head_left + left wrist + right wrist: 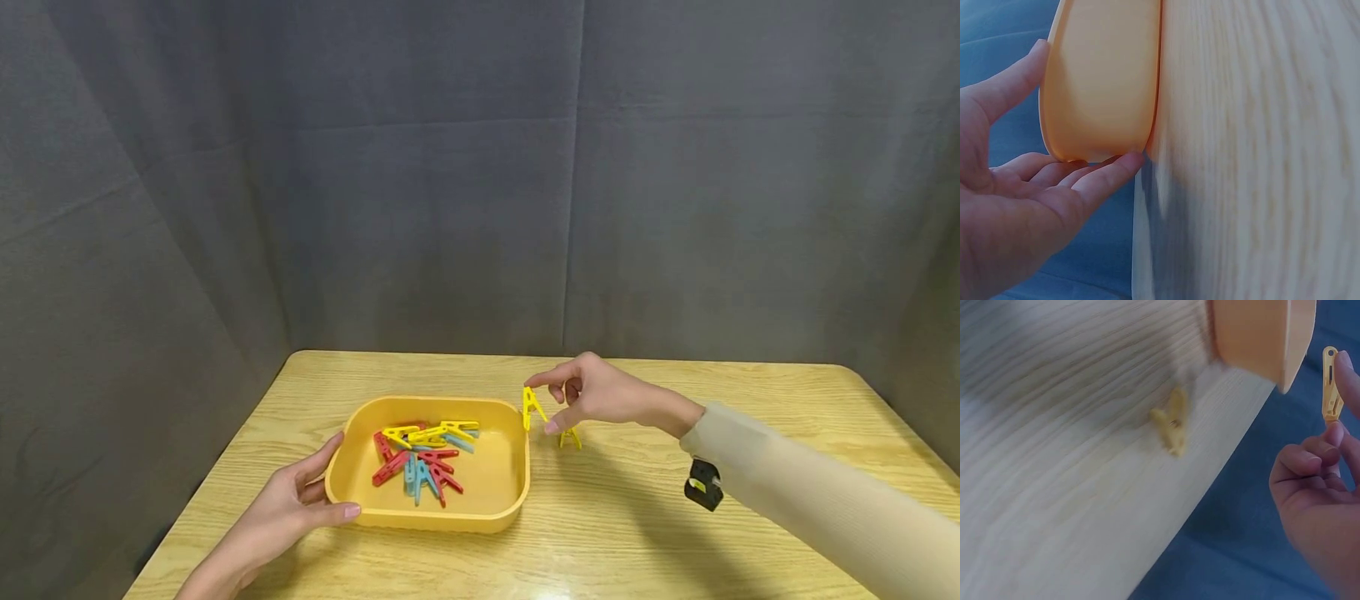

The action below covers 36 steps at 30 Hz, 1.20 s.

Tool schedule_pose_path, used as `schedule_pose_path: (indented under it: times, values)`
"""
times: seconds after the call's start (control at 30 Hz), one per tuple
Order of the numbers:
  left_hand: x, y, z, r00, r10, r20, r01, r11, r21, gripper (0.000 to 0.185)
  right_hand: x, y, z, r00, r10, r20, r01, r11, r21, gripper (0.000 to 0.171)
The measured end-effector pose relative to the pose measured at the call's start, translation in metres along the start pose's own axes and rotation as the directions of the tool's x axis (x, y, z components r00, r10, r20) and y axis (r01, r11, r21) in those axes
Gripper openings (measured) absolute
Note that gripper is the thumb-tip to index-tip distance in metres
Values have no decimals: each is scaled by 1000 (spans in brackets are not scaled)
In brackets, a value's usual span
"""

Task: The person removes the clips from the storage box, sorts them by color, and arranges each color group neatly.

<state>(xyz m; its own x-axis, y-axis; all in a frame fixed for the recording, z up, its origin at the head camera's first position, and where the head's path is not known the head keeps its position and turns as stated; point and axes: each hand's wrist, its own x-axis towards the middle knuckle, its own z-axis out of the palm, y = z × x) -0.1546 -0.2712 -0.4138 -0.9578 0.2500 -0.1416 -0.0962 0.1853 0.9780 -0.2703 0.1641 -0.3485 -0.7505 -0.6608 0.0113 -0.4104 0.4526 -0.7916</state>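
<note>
A yellow plastic basin (427, 520) stands on the table with several red, blue and yellow clothespins (431, 432) heaped inside. At its left end my left hand (279, 498) grips the rim, thumb at the near corner and fingers along the outer wall; the left wrist view shows the fingers (1100, 184) against that wall. Between thumb and index finger, my right hand (603, 393) pinches a yellow clothespin (528, 405) close by the basin's right rim. Another yellow clothespin (570, 439) lies on the table beneath that hand, plainly seen in the right wrist view.
The wood-grain table (637, 533) has grey cloth (427, 208) hanging behind it and at both sides. A small black device (703, 485) is worn at the right sleeve (795, 492).
</note>
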Motion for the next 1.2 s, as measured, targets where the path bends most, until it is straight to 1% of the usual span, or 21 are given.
schedule_pose_path:
  times: [0.27,0.47,0.63,0.77,0.87,1.0,1.1,1.2]
  values:
    - [-1,1,-3,1000,-8,7,8,1000,-2,103,-30,24,-9,995,90,-47,-87,994,63,64]
    - [-1,2,-3,1000,-19,-2,19,1000,-6,103,-44,47,-10,993,99,-66,-95,993,69,64]
    - [-2,2,-4,1000,-8,7,8,1000,11,102,-51,63,-12,991,105,-86,-103,994,27,64]
    - [-2,1,-4,1000,-17,-7,17,1000,17,101,-53,73,-13,990,109,-95,-108,994,9,64]
    - [-2,1,-4,1000,-23,-20,23,1000,17,102,-55,79,-14,989,110,-94,-107,994,32,64]
    - [-2,2,-4,1000,-15,-17,15,1000,5,103,-56,83,-14,988,122,-100,-117,992,52,63]
    - [-2,1,-4,1000,-1,-5,1,1000,3,101,-56,85,-12,986,127,-104,-124,992,37,63]
    - [-2,1,-4,1000,3,-1,-3,1000,9,101,-55,87,-12,989,113,-92,-110,993,42,65]
